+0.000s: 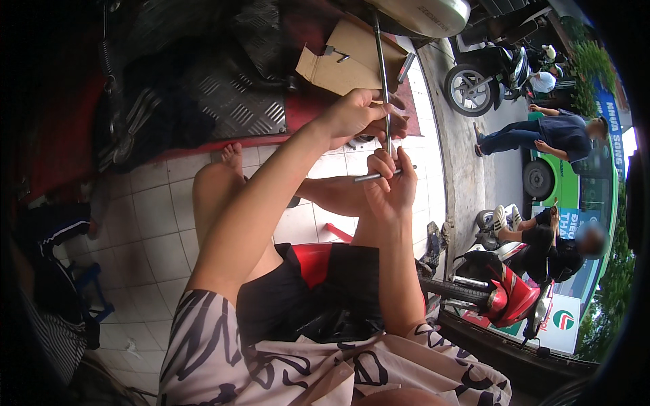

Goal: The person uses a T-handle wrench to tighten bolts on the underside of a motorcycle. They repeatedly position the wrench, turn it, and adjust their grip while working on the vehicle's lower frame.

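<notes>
A long T-handle wrench slants up from my lap toward a scooter's pale rounded cover at the top. Its far tip passes behind or under that cover's edge, so what it touches is hidden. Halfway down, my left hand is closed around the thin steel shaft. The fingers of my right hand wrap the short crossbar at the near end. Just beyond my left hand, an opened cardboard box lies with small metal pieces on it.
A black tread-patterned mat covers a red platform at the upper left. A small blue stool stands on white tiles. Parked motorbikes, people and a green bus are on the right.
</notes>
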